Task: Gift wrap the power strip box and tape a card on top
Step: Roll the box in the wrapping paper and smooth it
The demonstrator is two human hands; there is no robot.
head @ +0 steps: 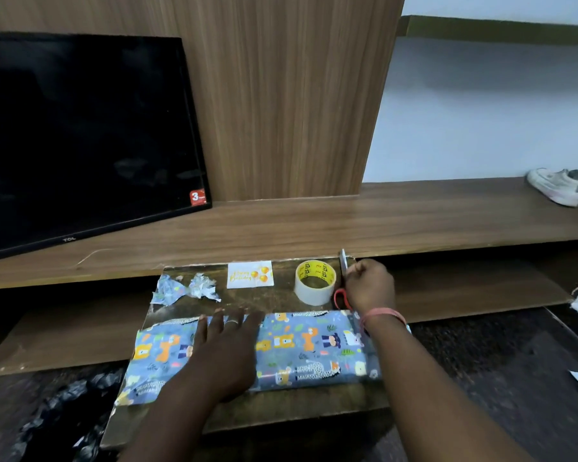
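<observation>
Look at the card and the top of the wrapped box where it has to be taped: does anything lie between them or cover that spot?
Between them, nothing. The card lies apart beyond the wrapped box. The left hand presses flat on part of the box top; the rest is bare.

Wood-grain wall panel (291, 95), vertical grain, rising behind a long wooden shelf (381, 215). Black flat-screen television (80, 138), switched off, leaning at the left on the shelf, red sticker at its lower right corner. Pale blue-white wall (481, 111) to the right of the panel, with an olive-green ledge (498, 30) across its top. White shoes (563, 186) on the shelf's far right end. Lower wooden shelf (64, 335) beneath. Dark speckled floor (514, 361). Dim, even light.
</observation>
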